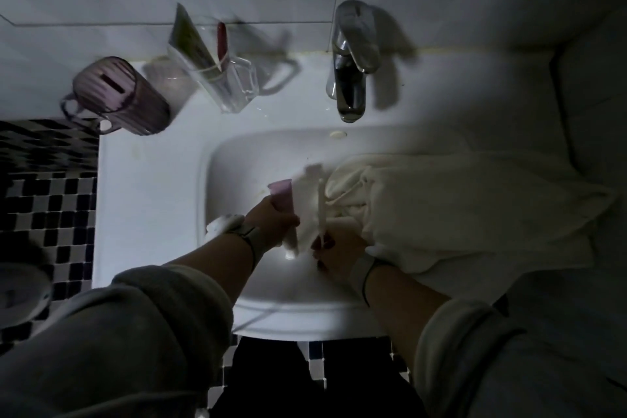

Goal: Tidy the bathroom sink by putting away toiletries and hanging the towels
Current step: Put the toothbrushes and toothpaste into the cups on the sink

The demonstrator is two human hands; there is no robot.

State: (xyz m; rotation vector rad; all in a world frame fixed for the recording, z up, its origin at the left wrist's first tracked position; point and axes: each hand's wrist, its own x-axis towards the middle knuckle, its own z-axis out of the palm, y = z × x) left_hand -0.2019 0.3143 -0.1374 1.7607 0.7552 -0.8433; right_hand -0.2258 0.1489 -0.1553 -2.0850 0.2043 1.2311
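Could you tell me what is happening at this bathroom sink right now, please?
A person is leaning over the sink. The left hand grips a pink tube above the basin, and the right hand holds a white toothbrush upright beside it. A cream towel is still draped over the right side of the basin. On the back ledge stand a purple cup and a clear holder with toiletries in it, left of the faucet.

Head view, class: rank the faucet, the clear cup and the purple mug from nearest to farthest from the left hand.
Measured from the left hand:
1. Clear cup, on the sink ledge, straight beyond the hand.
2. Faucet, back centre, toward the right.
3. Purple mug, at the ledge's far left corner.
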